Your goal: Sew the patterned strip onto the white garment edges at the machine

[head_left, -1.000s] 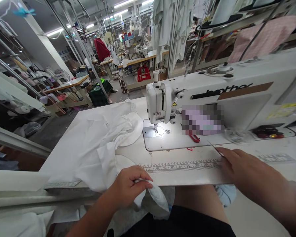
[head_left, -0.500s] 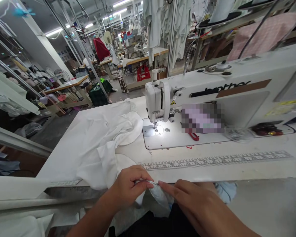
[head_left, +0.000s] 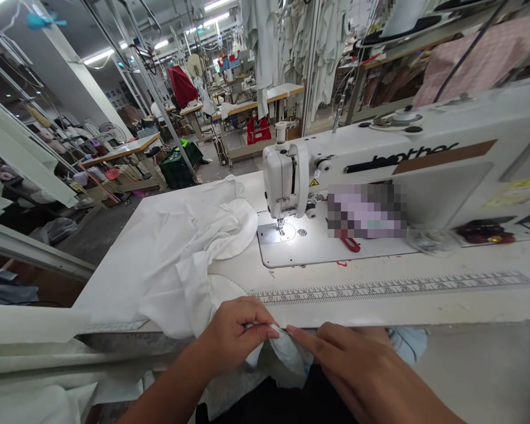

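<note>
My left hand pinches a folded edge of white cloth at the front of the sewing table. My right hand lies just to its right, fingertips against the same fold; whether it grips the cloth is hidden. The rest of the white garment lies bunched on the tabletop left of the needle, with a rounded scalloped piece on top. A white Brother sewing machine stands beyond my hands, its lit needle plate apart from them.
A measuring scale runs along the tabletop in front of the machine. A pixelated patch covers part of the machine's arm. Behind it lie a workshop floor, more sewing tables, racks and hanging garments.
Between the oldest frame and now, my right hand has moved left from the scale to the cloth fold beside my left hand. My left hand stays on the fold, and the view has shifted slightly.
</note>
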`<state>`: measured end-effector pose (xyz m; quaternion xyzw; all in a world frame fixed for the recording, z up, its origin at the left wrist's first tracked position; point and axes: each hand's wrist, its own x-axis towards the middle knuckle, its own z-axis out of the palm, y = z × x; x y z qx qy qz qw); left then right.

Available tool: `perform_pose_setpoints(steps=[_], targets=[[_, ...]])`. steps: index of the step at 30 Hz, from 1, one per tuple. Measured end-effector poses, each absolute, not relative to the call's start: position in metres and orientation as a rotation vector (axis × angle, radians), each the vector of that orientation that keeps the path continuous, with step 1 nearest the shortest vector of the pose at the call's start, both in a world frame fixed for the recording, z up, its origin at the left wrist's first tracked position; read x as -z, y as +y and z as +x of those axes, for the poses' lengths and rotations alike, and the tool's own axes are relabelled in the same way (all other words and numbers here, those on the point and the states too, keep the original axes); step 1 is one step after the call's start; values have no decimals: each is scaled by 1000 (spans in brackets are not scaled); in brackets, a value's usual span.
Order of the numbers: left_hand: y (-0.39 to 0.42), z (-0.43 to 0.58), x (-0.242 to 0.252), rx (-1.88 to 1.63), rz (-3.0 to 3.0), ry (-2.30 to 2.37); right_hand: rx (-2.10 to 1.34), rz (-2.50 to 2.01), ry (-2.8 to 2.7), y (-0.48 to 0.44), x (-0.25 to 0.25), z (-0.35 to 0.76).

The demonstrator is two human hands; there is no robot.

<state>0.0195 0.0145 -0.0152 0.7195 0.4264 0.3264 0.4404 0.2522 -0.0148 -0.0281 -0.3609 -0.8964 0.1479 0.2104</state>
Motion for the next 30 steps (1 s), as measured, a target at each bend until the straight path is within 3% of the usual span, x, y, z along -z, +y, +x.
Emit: perform_pose_setpoints(steps=[14,25,30], targets=[[12,28,30,-912,1737,1109,-705,-891,-2126,-17,48,244],[11,23,11,-860,1888,1032,-405,-884,-2442,5,29,273],[16,21,13,-975,2051,1017,6,-1324,-2308,57,56,326]])
